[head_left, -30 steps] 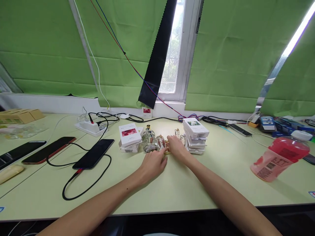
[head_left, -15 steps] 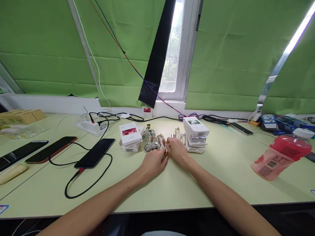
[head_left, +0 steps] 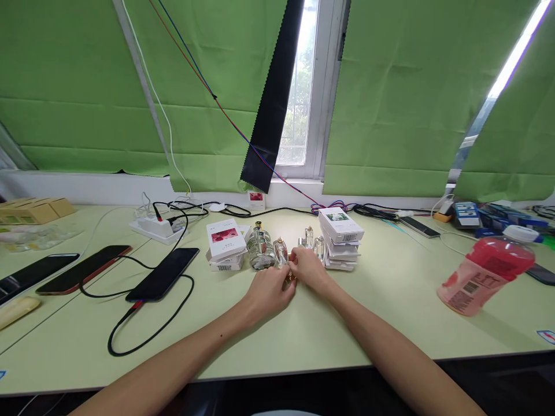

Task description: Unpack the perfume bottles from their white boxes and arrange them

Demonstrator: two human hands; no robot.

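My left hand [head_left: 269, 288] and my right hand [head_left: 307, 266] meet low over the middle of the table, fingers closed around one small glass perfume bottle [head_left: 290, 277]. Only gold and clear bits of it show between the fingers. Just behind my left hand stand round clear perfume bottles [head_left: 261, 254] with gold tops, and a slimmer bottle [head_left: 281, 252] is beside them. More clear bottles [head_left: 318, 248] stand behind my right hand. White boxes [head_left: 225, 238] with a red flower picture are stacked on the left; another stack of white boxes [head_left: 341, 226] rises on the right.
Phones [head_left: 163, 274] and looping black cables lie on the left, near a white power strip [head_left: 156, 228]. A pink drink bottle [head_left: 481, 274] stands on the right. Cables run along the back wall, and cardboard boxes [head_left: 37, 210] sit far left.
The view has shifted slightly, so everything sits a little lower and further left. Both hands stay together on the small bottle, their fingers slightly rearranged.
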